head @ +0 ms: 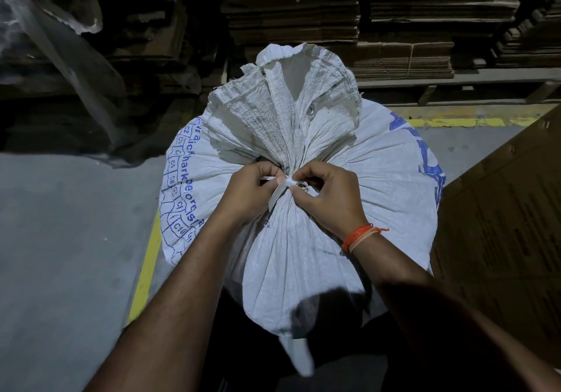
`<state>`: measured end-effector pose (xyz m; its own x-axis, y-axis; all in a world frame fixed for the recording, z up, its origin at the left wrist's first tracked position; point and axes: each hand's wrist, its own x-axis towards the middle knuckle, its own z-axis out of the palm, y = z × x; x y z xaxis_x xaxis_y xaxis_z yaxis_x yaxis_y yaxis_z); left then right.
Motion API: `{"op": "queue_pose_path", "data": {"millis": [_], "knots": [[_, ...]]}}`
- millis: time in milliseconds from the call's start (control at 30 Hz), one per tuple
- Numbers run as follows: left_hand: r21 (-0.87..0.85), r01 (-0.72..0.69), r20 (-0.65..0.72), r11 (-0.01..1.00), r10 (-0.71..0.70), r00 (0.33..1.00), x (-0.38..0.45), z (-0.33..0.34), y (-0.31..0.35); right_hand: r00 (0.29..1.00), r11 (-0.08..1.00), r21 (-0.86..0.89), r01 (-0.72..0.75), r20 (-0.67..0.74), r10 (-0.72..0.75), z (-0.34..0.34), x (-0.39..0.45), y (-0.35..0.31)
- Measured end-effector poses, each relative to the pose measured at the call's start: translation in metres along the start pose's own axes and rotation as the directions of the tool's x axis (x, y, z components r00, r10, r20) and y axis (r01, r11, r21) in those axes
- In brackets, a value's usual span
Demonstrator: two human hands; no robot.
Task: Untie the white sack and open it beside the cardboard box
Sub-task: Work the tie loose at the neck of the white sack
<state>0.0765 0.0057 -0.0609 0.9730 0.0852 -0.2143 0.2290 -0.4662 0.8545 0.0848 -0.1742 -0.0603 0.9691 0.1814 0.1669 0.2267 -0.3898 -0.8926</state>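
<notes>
With the white sack [303, 209] standing just left of the cardboard box [501, 218], the left hand [249, 191] and right hand [328, 191] both pinch the white tie [280, 189] at its gathered neck, where a wrong pull may tighten the knot.

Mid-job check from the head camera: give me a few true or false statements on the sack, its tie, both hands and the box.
1. Both hands work at the white tie strip on the sack's gathered neck. True: the left hand and the right hand each pinch it.
2. The white sack is already open. False: its neck is still bunched and tied.
3. The cardboard box is on the person's right side of the sack. True.
4. The left wrist wears an orange thread band. False: the orange thread band is on the right wrist.
5. The sack carries red print. False: its print is blue.
</notes>
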Motion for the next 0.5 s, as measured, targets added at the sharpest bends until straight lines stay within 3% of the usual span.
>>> {"op": "queue_pose_path", "data": {"millis": [500], "knots": [[-0.034,-0.001,-0.032,0.999,0.000,0.999,-0.003,-0.007,-0.001,1.000,1.000,-0.029,0.010,-0.006,-0.011,0.001,0.000,-0.001]]}}
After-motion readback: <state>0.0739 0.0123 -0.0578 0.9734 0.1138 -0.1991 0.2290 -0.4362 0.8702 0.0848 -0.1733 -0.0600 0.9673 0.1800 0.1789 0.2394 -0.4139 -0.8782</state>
